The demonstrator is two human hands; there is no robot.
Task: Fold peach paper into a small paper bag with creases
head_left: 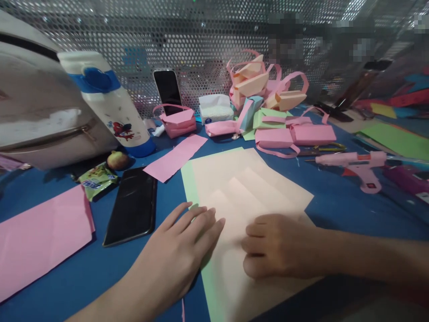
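A creased peach paper sheet (pixel 246 192) lies in front of me, over another peach sheet and a green sheet (pixel 189 181) that shows along the left edge. On the paper's left side rests my left hand (pixel 187 241), fingers stretched out and flat, holding nothing. My right hand (pixel 275 246) is curled into a fist on the right part of the peach sheet, knuckles toward the left hand. What the fist may hold is hidden by the curled fingers. A pink paper strip (pixel 176 157) lies beyond the left hand, touching neither hand.
Left are a pink sheet (pixel 43 237), a phone (pixel 132 205), a snack packet (pixel 98 180), a round fruit (pixel 118 160), a bottle (pixel 110 107) and a bag (pixel 36 98). Folded paper bags (pixel 275 137) and another phone (pixel 167 91) stand behind. A pink glue gun (pixel 357 163) lies right.
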